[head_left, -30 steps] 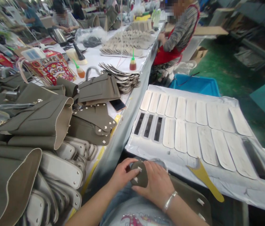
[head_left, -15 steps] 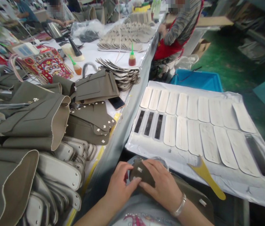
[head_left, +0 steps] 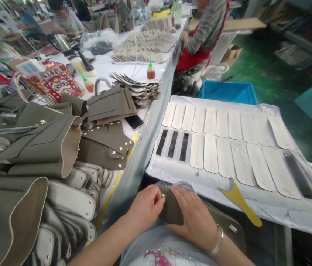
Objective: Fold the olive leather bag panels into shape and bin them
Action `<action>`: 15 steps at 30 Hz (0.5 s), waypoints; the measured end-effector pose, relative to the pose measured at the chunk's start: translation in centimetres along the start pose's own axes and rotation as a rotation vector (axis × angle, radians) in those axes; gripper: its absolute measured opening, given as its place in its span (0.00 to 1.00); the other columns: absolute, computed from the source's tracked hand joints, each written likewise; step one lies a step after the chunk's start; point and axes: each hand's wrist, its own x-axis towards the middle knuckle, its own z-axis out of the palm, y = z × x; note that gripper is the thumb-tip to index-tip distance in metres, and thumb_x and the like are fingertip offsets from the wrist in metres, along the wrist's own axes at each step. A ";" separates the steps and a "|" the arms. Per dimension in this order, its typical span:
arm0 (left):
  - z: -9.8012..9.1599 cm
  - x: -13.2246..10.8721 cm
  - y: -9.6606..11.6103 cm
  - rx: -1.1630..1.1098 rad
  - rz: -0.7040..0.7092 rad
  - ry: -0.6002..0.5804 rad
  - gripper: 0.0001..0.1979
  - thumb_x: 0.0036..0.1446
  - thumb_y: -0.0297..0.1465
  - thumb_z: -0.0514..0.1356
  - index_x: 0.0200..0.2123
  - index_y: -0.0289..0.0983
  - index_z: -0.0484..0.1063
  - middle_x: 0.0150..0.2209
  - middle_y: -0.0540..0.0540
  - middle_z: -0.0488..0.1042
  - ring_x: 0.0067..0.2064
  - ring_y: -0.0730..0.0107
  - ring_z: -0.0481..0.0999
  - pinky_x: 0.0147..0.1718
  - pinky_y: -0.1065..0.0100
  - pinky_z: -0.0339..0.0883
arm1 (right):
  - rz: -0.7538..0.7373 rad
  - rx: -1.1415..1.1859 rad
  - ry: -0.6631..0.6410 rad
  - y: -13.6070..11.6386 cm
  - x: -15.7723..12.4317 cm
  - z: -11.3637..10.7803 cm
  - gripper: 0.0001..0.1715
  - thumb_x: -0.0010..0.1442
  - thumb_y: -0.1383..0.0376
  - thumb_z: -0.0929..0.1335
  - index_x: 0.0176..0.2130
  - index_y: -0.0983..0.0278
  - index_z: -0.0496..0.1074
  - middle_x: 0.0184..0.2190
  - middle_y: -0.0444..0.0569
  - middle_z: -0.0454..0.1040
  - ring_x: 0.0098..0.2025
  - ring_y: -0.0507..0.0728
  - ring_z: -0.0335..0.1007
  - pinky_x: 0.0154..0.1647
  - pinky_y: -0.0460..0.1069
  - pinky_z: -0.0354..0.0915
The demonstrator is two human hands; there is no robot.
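Observation:
A grey-brown leather bag piece [head_left: 171,210] lies across my lap, partly hidden under my right hand and forearm. My right hand [head_left: 193,214] is laid over it, fingers along the top and thumb at the near edge, gripping it. At its left end, my left hand [head_left: 148,205] has thumb and forefinger pinched together at a small white tab [head_left: 163,195]. A second white tab [head_left: 233,228] shows on the piece's right end. Clear plastic wrap [head_left: 186,186] is just behind my hands.
White padded strips [head_left: 223,157] lie in rows on a cloth-covered board [head_left: 172,173], with a yellow scraper [head_left: 241,205] at its near edge. Grey-brown bags [head_left: 42,144] and stacked riveted pieces [head_left: 71,197] fill the left table. A co-worker [head_left: 205,33] sits beyond a blue bin [head_left: 229,92].
My left hand has closed from spread fingers into a pinch at the white tab. My right hand stays on the bag piece. The view has shifted slightly.

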 end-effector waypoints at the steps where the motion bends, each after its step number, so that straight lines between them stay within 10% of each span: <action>1: 0.1 -0.1 0.7 -0.054 0.003 -0.023 0.09 0.52 0.28 0.55 0.22 0.37 0.58 0.24 0.53 0.62 0.27 0.74 0.62 0.27 0.72 0.53 | -0.004 0.008 0.026 0.1 0.0 0.1 0.47 0.41 0.55 0.71 0.56 0.70 0.57 0.54 0.59 0.64 0.55 0.65 0.58 0.55 0.60 0.56; 7: 0.4 -0.3 3.2 -0.242 0.064 -0.111 0.12 0.49 0.30 0.59 0.20 0.36 0.58 0.21 0.54 0.62 0.25 0.77 0.60 0.25 0.74 0.54 | -0.019 0.050 0.179 0.6 -0.4 0.6 0.41 0.44 0.61 0.68 0.55 0.73 0.57 0.51 0.62 0.66 0.53 0.64 0.61 0.53 0.59 0.59; 15: -0.6 0.0 -2.4 -0.045 -0.187 0.048 0.13 0.54 0.38 0.56 0.23 0.36 0.62 0.21 0.54 0.62 0.26 0.74 0.62 0.26 0.73 0.55 | 0.062 0.048 0.095 0.2 -0.4 -0.1 0.50 0.36 0.49 0.75 0.53 0.69 0.61 0.51 0.58 0.66 0.52 0.65 0.59 0.55 0.59 0.56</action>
